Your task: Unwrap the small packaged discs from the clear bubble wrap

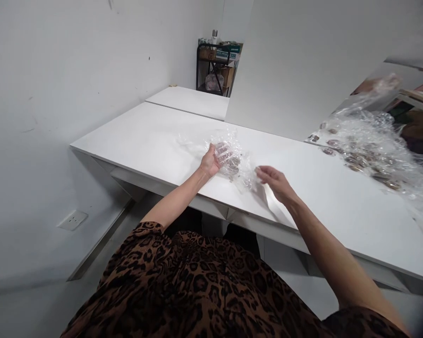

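Note:
A crinkled clear plastic bag [245, 174] lies on the white table in front of me, with small brownish pieces [233, 164] showing through it. My left hand [211, 159] is closed on its left part, and the fingers are partly covered by the shiny film. At the bag's right side, my right hand [273, 180] has thumb and fingers pinched together on the edge of the film. What the brownish pieces are is too blurred to tell.
On the white table [127, 136], a large heap of clear plastic packets [373, 150] with brown pieces inside spreads at the right. Another person's hand [384, 84] is blurred above it. A white partition [296, 70] stands behind the table, and a black shelf [213, 61] holds boxes farther back.

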`<state>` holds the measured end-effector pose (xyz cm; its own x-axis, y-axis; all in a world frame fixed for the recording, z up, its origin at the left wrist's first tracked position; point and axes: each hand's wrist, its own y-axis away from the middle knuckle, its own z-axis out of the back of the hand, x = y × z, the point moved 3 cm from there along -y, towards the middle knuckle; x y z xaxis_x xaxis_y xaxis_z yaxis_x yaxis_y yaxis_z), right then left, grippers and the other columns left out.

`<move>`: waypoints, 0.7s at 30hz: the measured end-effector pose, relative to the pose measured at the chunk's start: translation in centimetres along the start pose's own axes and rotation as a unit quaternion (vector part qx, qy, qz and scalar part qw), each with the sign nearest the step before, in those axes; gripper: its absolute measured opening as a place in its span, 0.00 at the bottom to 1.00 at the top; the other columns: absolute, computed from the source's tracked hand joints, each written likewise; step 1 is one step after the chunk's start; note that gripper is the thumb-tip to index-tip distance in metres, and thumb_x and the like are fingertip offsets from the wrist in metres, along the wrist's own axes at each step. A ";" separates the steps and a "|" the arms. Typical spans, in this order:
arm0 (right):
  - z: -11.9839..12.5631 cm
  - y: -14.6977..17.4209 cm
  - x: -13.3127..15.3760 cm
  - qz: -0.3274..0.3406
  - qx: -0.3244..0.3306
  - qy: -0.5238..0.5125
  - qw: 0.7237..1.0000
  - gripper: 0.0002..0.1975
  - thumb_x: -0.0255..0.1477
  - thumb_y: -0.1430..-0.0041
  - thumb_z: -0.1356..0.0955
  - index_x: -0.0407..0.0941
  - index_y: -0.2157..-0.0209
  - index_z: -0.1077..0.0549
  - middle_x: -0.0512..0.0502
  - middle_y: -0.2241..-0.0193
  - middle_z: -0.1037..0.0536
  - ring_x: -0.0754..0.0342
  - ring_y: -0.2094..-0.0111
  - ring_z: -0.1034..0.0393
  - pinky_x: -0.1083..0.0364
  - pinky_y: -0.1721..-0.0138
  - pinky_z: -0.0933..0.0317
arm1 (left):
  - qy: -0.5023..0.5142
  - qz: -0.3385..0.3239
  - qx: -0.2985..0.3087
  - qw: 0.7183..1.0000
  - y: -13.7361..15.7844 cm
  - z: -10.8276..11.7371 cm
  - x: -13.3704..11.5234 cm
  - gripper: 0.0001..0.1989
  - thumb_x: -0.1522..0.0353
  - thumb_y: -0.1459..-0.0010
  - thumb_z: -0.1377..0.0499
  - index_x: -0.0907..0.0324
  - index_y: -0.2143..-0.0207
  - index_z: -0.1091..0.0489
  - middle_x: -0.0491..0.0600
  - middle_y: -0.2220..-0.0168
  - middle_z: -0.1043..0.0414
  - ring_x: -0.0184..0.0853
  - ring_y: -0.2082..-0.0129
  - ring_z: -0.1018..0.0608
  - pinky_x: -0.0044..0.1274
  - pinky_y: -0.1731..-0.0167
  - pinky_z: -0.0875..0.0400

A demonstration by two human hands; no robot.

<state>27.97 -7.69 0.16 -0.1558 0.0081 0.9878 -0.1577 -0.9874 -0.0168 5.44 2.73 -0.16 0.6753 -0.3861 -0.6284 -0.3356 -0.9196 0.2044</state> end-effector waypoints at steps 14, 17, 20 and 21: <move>-2.5 -4.3 4.7 0.073 -0.079 -0.151 0.983 0.17 0.36 0.59 0.19 0.44 0.77 0.27 0.54 0.80 0.30 0.64 0.81 0.44 0.60 0.80 0.52 | -0.112 0.027 -0.025 0.993 -2.6 -1.7 0.6 0.22 0.47 0.36 0.41 0.58 0.61 0.30 0.54 0.64 0.25 0.41 0.56 0.20 0.30 0.55 0.26; -2.1 -4.6 5.2 0.090 -0.134 -0.122 0.979 0.14 0.35 0.54 0.21 0.44 0.75 0.26 0.53 0.78 0.28 0.65 0.82 0.46 0.60 0.82 0.54 | -0.207 -0.010 -0.119 0.971 -1.9 -0.7 1.1 0.26 0.47 0.44 0.34 0.55 0.54 0.33 0.56 0.56 0.26 0.44 0.50 0.23 0.29 0.57 0.29; -2.9 -4.5 6.1 0.102 -0.113 -0.086 0.985 0.14 0.40 0.48 0.23 0.44 0.72 0.24 0.49 0.73 0.23 0.64 0.80 0.43 0.60 0.81 0.51 | -0.243 -0.041 -0.109 0.963 -0.9 -1.1 2.0 0.34 0.46 0.52 0.29 0.53 0.51 0.35 0.57 0.49 0.28 0.45 0.47 0.27 0.29 0.57 0.31; -3.5 -4.4 6.6 0.115 -0.098 -0.072 0.986 0.15 0.42 0.46 0.24 0.45 0.70 0.23 0.49 0.71 0.22 0.63 0.78 0.41 0.61 0.80 0.49 | -0.242 -0.028 -0.087 0.966 -0.6 -1.4 2.3 0.36 0.45 0.53 0.29 0.53 0.51 0.34 0.57 0.48 0.28 0.46 0.48 0.27 0.29 0.58 0.31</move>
<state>24.24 -2.77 6.21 -0.0711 -0.2485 0.9660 -0.3217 -0.9110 -0.2580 8.14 2.32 -0.70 0.2891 -0.2945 -0.9109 -0.1627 -0.9528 0.2564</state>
